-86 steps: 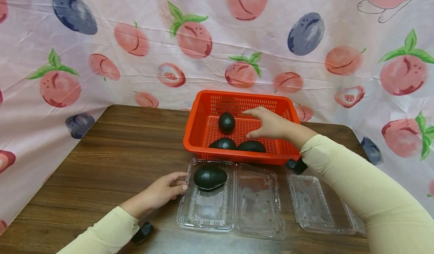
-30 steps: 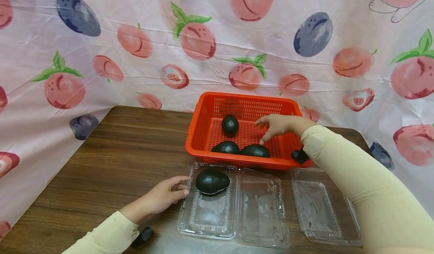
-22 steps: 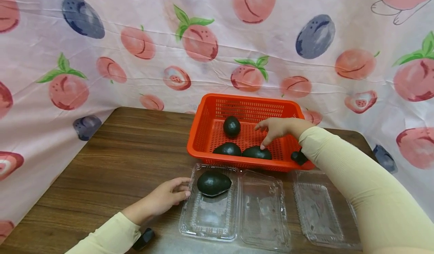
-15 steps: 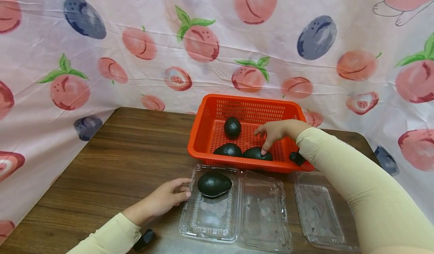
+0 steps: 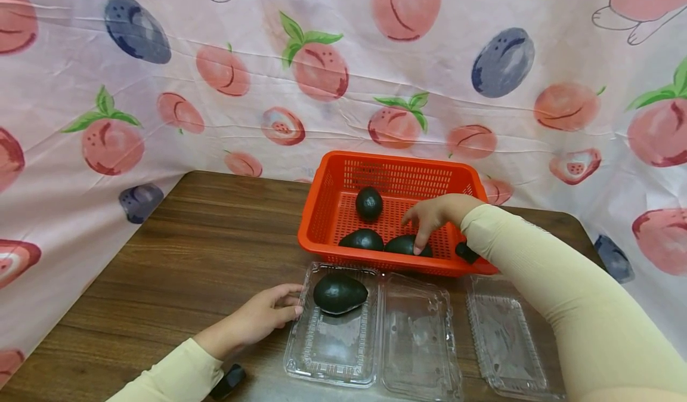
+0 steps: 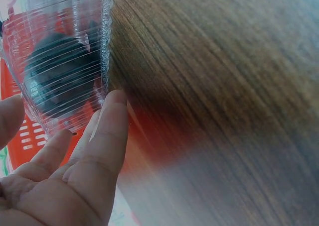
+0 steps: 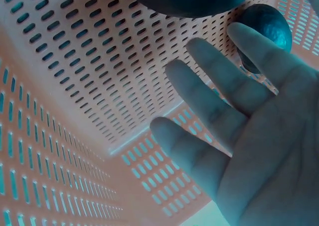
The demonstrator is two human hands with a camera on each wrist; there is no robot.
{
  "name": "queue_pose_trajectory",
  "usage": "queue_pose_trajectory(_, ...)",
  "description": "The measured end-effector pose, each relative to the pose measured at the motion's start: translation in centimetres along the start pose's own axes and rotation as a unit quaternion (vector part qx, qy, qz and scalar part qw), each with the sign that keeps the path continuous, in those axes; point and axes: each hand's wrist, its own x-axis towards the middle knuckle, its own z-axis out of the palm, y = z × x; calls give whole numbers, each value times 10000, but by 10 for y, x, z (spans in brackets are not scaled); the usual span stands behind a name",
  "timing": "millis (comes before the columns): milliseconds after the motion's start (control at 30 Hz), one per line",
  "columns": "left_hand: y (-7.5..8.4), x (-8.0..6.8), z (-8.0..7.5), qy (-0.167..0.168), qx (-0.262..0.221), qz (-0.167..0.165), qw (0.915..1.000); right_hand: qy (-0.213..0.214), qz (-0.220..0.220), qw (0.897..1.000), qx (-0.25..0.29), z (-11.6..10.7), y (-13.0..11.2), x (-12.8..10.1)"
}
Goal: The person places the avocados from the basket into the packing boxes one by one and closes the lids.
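My right hand (image 5: 433,216) reaches into the orange-red plastic basket (image 5: 305,229). Its thumb lies over a dark green avocado (image 5: 398,244) by the basket's front wall, while the other fingers (image 7: 199,94) spread apart behind the fruit. Two more avocados share the basket: one beside the first (image 5: 362,239), another farther back (image 5: 369,203). At the left side of an open clear plastic clamshell container (image 5: 292,357) is my left hand (image 5: 257,317), its fingertips (image 6: 117,99) right at the rim. One avocado (image 5: 339,293) lies in that container's rear half.
The container's lid half (image 5: 418,354) lies flat to its right. Farther right, partly behind the right sleeve (image 5: 537,271), is another clear container (image 5: 507,342). All stand on a brown wooden table (image 5: 236,223), with a fruit-print cloth (image 5: 322,121) hanging behind.
Over these frames my right hand has lowered toward the front of the basket, its thumb coming down over the front right avocado. My left hand stays by the container. The view shifts slightly.
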Motion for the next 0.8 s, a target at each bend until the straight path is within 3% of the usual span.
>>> queue_pose_trajectory(433,-1,-1,0,11,-7,-43,10000,-175,99,9997,-162,6,-2,10)
queue_pose_trajectory(800,1,0,0,1,31,-10,10000,-370,134,9991,186,9,-3,14)
